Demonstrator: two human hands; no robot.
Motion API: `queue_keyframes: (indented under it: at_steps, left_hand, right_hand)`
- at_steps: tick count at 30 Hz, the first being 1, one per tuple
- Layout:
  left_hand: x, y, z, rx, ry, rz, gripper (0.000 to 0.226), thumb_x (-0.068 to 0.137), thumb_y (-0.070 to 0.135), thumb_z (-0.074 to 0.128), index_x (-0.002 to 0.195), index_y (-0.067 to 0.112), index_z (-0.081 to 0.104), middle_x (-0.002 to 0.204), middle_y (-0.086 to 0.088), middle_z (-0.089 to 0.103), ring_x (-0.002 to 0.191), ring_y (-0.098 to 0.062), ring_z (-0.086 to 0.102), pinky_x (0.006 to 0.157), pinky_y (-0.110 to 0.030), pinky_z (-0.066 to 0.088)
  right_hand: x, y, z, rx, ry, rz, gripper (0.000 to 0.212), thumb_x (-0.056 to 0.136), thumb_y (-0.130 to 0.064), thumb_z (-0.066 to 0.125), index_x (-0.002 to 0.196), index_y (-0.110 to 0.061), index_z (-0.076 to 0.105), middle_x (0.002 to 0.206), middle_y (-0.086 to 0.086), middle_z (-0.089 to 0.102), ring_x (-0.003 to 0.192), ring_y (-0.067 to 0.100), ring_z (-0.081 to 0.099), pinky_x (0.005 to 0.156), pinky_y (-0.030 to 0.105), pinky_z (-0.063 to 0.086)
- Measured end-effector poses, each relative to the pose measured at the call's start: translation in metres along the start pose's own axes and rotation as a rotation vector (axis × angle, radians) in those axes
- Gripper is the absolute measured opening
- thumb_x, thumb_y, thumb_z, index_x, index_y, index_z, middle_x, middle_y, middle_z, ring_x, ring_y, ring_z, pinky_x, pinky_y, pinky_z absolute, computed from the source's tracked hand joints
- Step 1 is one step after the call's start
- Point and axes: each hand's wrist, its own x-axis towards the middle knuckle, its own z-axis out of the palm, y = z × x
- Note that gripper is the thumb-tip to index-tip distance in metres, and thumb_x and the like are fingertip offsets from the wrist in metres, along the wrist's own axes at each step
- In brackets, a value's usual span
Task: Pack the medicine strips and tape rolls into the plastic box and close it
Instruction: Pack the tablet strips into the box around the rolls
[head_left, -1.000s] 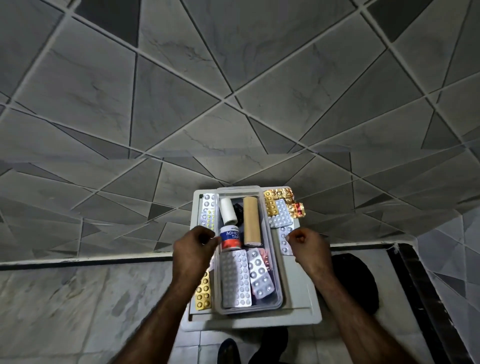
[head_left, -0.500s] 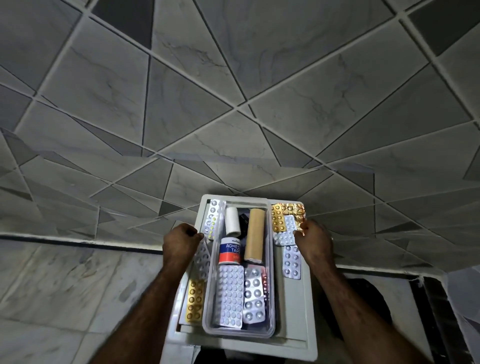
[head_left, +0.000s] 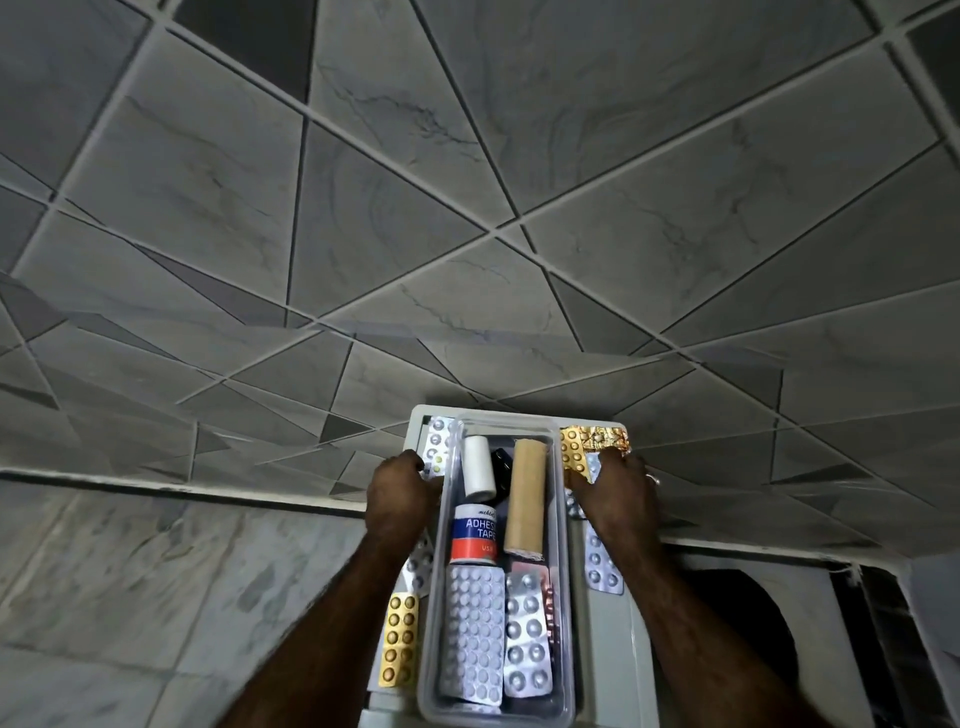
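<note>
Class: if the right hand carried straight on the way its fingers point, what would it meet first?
The gold medicine strip just ahead of the right hand; they may be touching.

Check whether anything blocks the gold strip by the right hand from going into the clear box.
No lid covers the box; only its right wall lies between it and the gold strip. Just inside that wall the brown roll takes up room.

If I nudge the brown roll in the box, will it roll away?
Probably barely: the brown roll lies on its side, so it can roll, but the box wall sits close beside it. Its frayed end suggests wound fabric, likely light and not slippery.
</note>
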Motion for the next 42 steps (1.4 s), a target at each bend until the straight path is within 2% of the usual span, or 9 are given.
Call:
queue_keyframes:
  at_steps: [6, 10, 14, 18, 21, 25, 32, 38, 42]
  left_hand:
    - [0.006, -0.004, 0.008, 0.060, -0.033, 0.026, 0.032, 0.086, 0.027, 0.066, 0.111, 0.007, 0.067, 0.112, -0.016, 0.065, 0.101, -0.031, 0.064, 0.082, -0.032, 0.048]
    - [0.011, -0.003, 0.009, 0.051, -0.070, -0.007, 0.028, 0.081, 0.028, 0.065, 0.096, 0.005, 0.072, 0.101, -0.017, 0.072, 0.093, -0.033, 0.067, 0.075, -0.032, 0.050]
    - [0.013, -0.002, 0.007, -0.036, -0.107, -0.083, 0.025, 0.077, 0.027, 0.070, 0.089, 0.004, 0.072, 0.095, -0.018, 0.074, 0.091, -0.034, 0.068, 0.066, -0.027, 0.041]
    - [0.012, -0.004, 0.005, -0.122, -0.116, -0.129, 0.027, 0.077, 0.028, 0.074, 0.095, 0.008, 0.075, 0.098, -0.013, 0.075, 0.094, -0.028, 0.068, 0.068, -0.025, 0.040]
    - [0.013, -0.005, 0.002, -0.174, -0.122, -0.138, 0.024, 0.079, 0.028, 0.074, 0.093, 0.010, 0.075, 0.096, -0.012, 0.076, 0.095, -0.028, 0.069, 0.072, -0.028, 0.046]
    - [0.014, -0.008, -0.004, -0.225, -0.087, -0.118, 0.019, 0.078, 0.030, 0.073, 0.088, 0.014, 0.075, 0.093, -0.009, 0.077, 0.089, -0.025, 0.070, 0.072, -0.030, 0.051]
    - [0.010, -0.008, -0.030, -0.438, 0.047, -0.097, 0.017, 0.080, 0.032, 0.075, 0.081, 0.015, 0.074, 0.078, -0.003, 0.074, 0.075, -0.021, 0.068, 0.074, -0.035, 0.055]
    - [-0.007, 0.018, -0.045, -0.623, 0.031, -0.021, 0.014, 0.076, 0.031, 0.078, 0.073, 0.018, 0.073, 0.069, 0.002, 0.074, 0.071, -0.020, 0.070, 0.075, -0.038, 0.056]
    - [-0.015, 0.035, -0.031, -0.546, -0.041, 0.012, 0.014, 0.075, 0.029, 0.080, 0.074, 0.016, 0.073, 0.073, 0.001, 0.075, 0.072, -0.018, 0.071, 0.076, -0.034, 0.058]
  right_hand:
    - [0.000, -0.008, 0.003, -0.075, 0.017, -0.013, 0.046, 0.081, -0.038, 0.065, 0.116, -0.009, 0.059, 0.123, 0.019, 0.055, 0.108, 0.040, 0.058, 0.090, 0.041, 0.049]
    - [0.004, -0.014, 0.006, -0.049, -0.005, 0.014, 0.039, 0.080, -0.034, 0.061, 0.106, -0.005, 0.062, 0.113, 0.019, 0.062, 0.103, 0.038, 0.060, 0.085, 0.038, 0.050]
    - [0.010, -0.015, 0.007, 0.106, -0.035, 0.106, 0.028, 0.075, -0.030, 0.062, 0.084, -0.004, 0.068, 0.092, 0.019, 0.070, 0.087, 0.036, 0.065, 0.067, 0.029, 0.041]
    - [0.011, -0.017, 0.000, 0.285, -0.070, 0.190, 0.017, 0.079, -0.021, 0.071, 0.085, -0.005, 0.072, 0.088, 0.015, 0.072, 0.088, 0.034, 0.065, 0.069, 0.026, 0.039]
    - [0.013, -0.016, -0.001, 0.418, -0.088, 0.238, 0.010, 0.077, -0.021, 0.075, 0.079, -0.012, 0.072, 0.080, 0.009, 0.073, 0.080, 0.031, 0.066, 0.072, 0.030, 0.049]
    - [0.013, -0.011, -0.002, 0.544, -0.075, 0.263, 0.015, 0.071, -0.022, 0.078, 0.062, -0.022, 0.065, 0.071, 0.005, 0.074, 0.071, 0.029, 0.071, 0.075, 0.049, 0.059]
    - [-0.009, -0.026, -0.031, 0.777, 0.059, 0.228, 0.007, 0.079, -0.012, 0.076, 0.081, -0.008, 0.071, 0.073, 0.009, 0.073, 0.054, 0.015, 0.064, 0.058, 0.034, 0.058]
    - [-0.033, -0.043, -0.035, 0.867, 0.039, 0.144, 0.008, 0.079, -0.012, 0.076, 0.076, -0.014, 0.069, 0.066, 0.003, 0.071, 0.052, 0.010, 0.063, 0.054, 0.029, 0.055]
    - [-0.045, -0.054, -0.028, 0.859, -0.087, 0.127, 0.006, 0.081, -0.009, 0.074, 0.085, -0.011, 0.069, 0.075, 0.005, 0.073, 0.052, 0.007, 0.065, 0.052, 0.023, 0.055]
